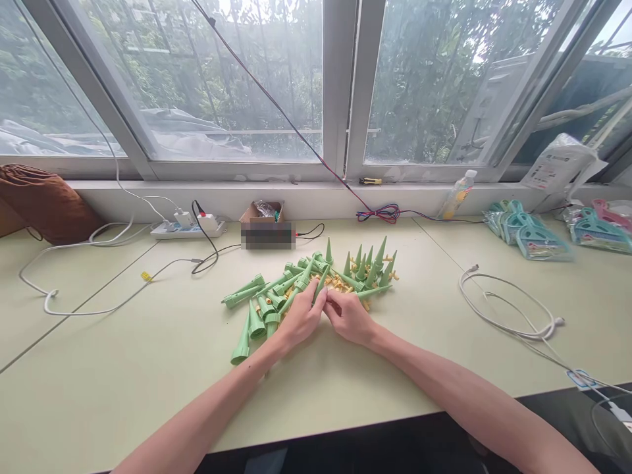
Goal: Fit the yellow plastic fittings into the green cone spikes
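Though slender, a tapered green spike (322, 279) tight in the left hand (302, 316), right hand (351, 317) with fingertips together.

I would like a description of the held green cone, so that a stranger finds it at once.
On the table under the window, find the heap of green cones. At its near side, the right hand meets the left hand. The latter grips the cone, tip upward; its neighbours are loose.
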A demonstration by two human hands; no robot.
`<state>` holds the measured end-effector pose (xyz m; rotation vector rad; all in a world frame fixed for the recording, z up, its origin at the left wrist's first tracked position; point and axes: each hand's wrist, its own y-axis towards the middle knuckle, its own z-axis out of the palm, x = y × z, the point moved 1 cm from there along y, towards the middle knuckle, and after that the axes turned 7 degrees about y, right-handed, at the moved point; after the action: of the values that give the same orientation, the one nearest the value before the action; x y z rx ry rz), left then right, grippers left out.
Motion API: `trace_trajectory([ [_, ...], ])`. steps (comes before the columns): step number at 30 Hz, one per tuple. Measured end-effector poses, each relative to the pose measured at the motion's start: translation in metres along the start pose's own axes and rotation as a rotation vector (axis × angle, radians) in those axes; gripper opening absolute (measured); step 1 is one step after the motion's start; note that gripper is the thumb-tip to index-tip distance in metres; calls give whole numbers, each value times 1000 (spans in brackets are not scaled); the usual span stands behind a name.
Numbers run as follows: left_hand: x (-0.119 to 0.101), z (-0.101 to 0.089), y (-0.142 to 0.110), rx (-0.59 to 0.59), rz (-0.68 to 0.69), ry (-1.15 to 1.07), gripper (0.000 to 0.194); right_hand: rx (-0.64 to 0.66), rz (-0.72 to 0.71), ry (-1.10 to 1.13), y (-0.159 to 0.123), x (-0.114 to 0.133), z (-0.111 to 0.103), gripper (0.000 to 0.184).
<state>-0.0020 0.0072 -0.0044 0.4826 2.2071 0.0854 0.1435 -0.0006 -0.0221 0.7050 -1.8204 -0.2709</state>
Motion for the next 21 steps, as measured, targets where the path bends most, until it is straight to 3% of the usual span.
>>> trace_trajectory([
  [21, -2, -1, -1, -20, 24, -25, 27, -7, -2, -16, -1, -1, 1, 24],
])
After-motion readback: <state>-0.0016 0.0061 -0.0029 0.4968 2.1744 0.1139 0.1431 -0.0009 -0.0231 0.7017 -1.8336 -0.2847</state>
